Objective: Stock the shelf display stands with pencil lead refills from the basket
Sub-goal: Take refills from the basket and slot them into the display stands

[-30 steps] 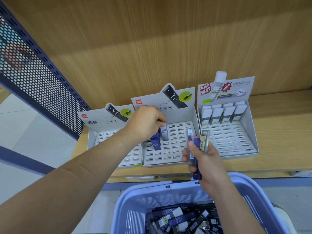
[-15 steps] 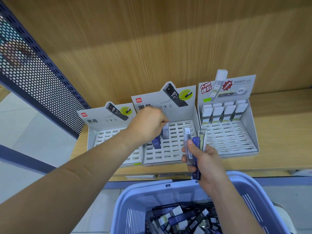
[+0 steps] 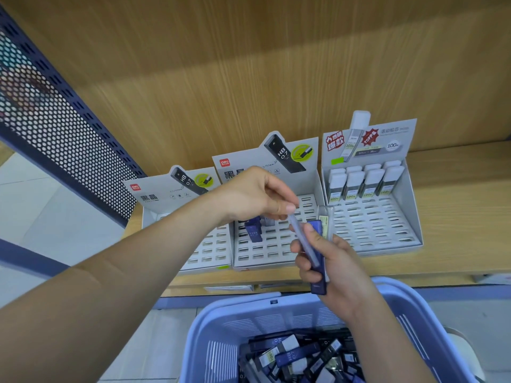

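Observation:
My right hand [image 3: 330, 265] grips a small bunch of lead refill cases above the basket: a dark blue case [image 3: 318, 272], a pale translucent case [image 3: 304, 241] and a clear case with a yellow label [image 3: 326, 222]. My left hand [image 3: 257, 196] reaches over from the left and pinches the top end of the pale case. In the middle display stand [image 3: 265, 244] a blue refill [image 3: 253, 230] stands upright beside a grey one. The right stand [image 3: 378, 225] holds two rows of white-capped refills [image 3: 365, 182]. The lavender basket [image 3: 221, 324] below is full of several refills [image 3: 298, 357].
A third, left display stand [image 3: 154, 194] sits partly behind my left forearm. All stands rest on a wooden shelf [image 3: 456, 217] with a wooden back panel. A dark blue perforated metal panel [image 3: 55, 128] bounds the shelf on the left.
My left hand has come out of the middle stand, leaving the blue refill standing there, and moved right to pinch the pale case held in my right hand.

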Available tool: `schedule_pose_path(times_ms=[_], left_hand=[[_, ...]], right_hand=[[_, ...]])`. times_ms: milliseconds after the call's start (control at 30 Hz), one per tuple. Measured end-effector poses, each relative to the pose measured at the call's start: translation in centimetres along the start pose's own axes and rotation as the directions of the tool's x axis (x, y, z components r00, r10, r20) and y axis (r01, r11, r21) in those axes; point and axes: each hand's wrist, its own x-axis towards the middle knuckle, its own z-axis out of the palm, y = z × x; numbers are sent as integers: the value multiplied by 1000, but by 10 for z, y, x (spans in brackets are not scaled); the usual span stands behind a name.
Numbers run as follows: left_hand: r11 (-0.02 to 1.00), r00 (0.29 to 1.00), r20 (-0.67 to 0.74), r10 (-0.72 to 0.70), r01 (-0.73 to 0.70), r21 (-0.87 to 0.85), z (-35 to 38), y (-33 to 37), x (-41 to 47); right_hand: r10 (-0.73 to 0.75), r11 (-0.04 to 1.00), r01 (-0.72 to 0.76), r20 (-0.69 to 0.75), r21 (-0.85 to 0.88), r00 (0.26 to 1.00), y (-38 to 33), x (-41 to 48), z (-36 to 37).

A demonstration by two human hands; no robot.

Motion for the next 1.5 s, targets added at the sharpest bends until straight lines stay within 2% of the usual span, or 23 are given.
schedule_pose_path(times_ms=[167,367,433,533,633,733,933,1133,1267,1500], left_hand=[[998,979,-195,-56,54,-14,-10,-3,2],[984,986,-142,-90,66,-164,-14,0,-2],[995,980,-188,-70,54,-86,-17,1,-1],[987,968,-252,-6,47,155,-24,2,-1],[877,976,-196,95,11,481,-23,0,-3],[762,976,-145,164,-32,647,-16,-7,-3],[691,962,-155,226,-46,722,-9,-21,-3],[689,973,-116,201,-56,723,-8,-23,-3],[690,962,-101,255,-108,716,-5,-23,0],[703,957,-167,239,-53,709,0,-32,3]], right_hand=[[-24,999,24,-12,-44,1000,-1,2,-3],[-56,990,48,-53,-134,997,3,4,-2],[-47,990,33,-100,-134,994,2,4,-1],[-10,999,4,-191,-32,982,0,6,-2],[-1,999,11,-239,42,971,-2,6,-5],[-16,999,27,-246,40,969,-4,5,-5],[-9,998,25,-243,62,970,-3,4,-2],[-6,998,21,-235,63,972,-4,3,-1],[-5,998,17,-230,54,973,-3,2,1],[0,997,16,-218,74,976,-2,2,-1]])
